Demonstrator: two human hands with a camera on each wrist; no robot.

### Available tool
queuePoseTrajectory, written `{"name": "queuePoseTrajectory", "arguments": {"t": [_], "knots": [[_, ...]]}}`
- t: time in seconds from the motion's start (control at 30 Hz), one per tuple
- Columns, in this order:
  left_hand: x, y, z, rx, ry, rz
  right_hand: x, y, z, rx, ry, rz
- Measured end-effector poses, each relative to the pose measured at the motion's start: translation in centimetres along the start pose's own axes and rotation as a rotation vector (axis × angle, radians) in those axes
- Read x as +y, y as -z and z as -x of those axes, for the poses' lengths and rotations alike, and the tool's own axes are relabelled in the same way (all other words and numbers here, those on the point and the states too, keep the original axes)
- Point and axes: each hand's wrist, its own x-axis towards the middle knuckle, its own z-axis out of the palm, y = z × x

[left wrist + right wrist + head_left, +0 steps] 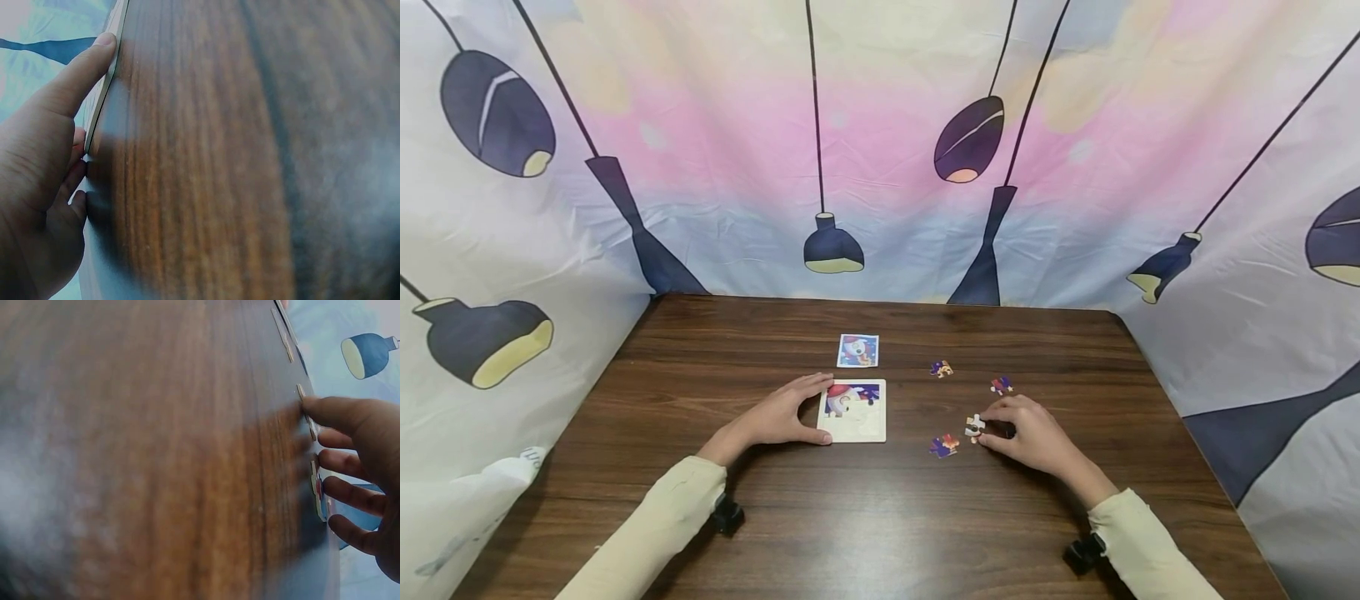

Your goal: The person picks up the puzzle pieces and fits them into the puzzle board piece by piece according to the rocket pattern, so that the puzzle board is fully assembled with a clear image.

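A square puzzle board [859, 430] lies flat on the table, its upper part filled with pieces showing a white figure in a red hat. My left hand [778, 414] holds the board at its left side, thumb at the near left corner and fingertips at the far left corner; the left wrist view shows the thumb on the board's edge [100, 103]. To the right, my right hand [1037, 435] pinches a white and tan puzzle piece [973, 425] between thumb and fingertips, down at the table surface. In the right wrist view the thumb partly covers this piece.
Loose purple and orange pieces [944, 447] lie left of the right hand. Farther back are a purple and tan piece [942, 368] and a red and purple piece [1002, 385]. A picture card [858, 351] sits behind the board. Printed cloth [895, 125] hangs around the brown table [730, 329].
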Motion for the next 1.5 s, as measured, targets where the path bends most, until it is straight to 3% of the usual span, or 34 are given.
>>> {"name": "queuePoseTrajectory", "arguments": {"t": [0.93,1.5], "knots": [[-0.2,-0.1,-0.2,0.003,-0.01,-0.01,0.3,0.3,-0.5,-0.031,0.044,-0.001],[0.0,0.0,0.1,-0.004,-0.004,-0.004,-0.7,0.4,-3.2,0.09,0.113,-0.067]]}}
